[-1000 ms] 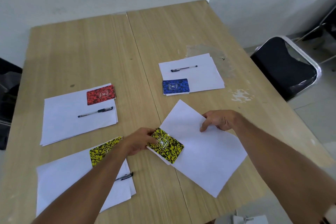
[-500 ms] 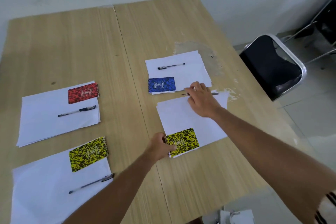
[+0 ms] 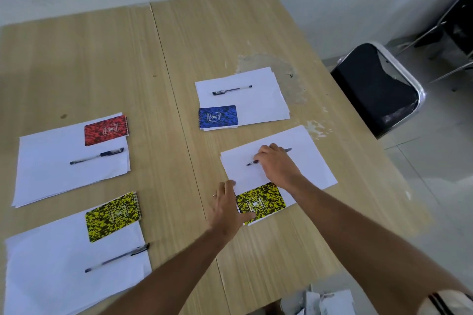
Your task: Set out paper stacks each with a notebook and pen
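Observation:
Several paper stacks lie on the wooden table (image 3: 230,28). The near right stack (image 3: 307,161) carries a yellow notebook (image 3: 263,202) at its near left corner. My right hand (image 3: 276,163) is closed around a pen (image 3: 288,150) over that stack, with the pen tip sticking out at the left. My left hand (image 3: 227,210) rests flat, fingers apart, against the notebook's left edge. The other stacks hold a blue notebook (image 3: 218,116) with a pen (image 3: 231,90), a red notebook (image 3: 106,130) with a pen (image 3: 97,156), and a yellow notebook (image 3: 112,216) with a pen (image 3: 117,257).
A black chair (image 3: 376,89) stands beside the table's right edge. White walls close the far side. Some white objects (image 3: 325,302) lie on the floor below the near edge. A worn patch (image 3: 281,66) marks the tabletop behind the blue notebook's stack.
The near right stack was turned square to the table. My right hand brought a pen from the stack's far edge to over its middle. My left hand let go of the yellow notebook and flattened beside it.

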### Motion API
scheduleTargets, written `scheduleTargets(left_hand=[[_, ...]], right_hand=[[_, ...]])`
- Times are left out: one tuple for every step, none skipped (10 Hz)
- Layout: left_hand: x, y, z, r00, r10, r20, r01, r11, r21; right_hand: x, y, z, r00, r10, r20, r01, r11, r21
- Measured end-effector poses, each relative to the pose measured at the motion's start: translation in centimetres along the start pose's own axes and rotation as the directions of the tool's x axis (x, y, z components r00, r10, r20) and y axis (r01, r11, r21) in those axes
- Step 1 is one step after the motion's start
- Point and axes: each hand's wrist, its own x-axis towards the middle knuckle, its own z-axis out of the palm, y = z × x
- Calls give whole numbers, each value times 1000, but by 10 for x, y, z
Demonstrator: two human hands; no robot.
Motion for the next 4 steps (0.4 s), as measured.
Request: scheduleTargets(left_hand=[[0,-4,4,999,50,-3,-50,999,20],[4,-8,2,997,77,-1,-77,996,47],[7,-4,-11,995,101,12,-102,992,79],[20,-4,-35,994,105,-15,-103,993,61]], right_hand=[[-1,5,2,998,58,18,-59,994,96],[-2,6,5,997,67,25,-69,993,100],[-3,-1,1,998,62,28,-64,995,71],[7,-6,-10,998,63,28,-65,996,58]])
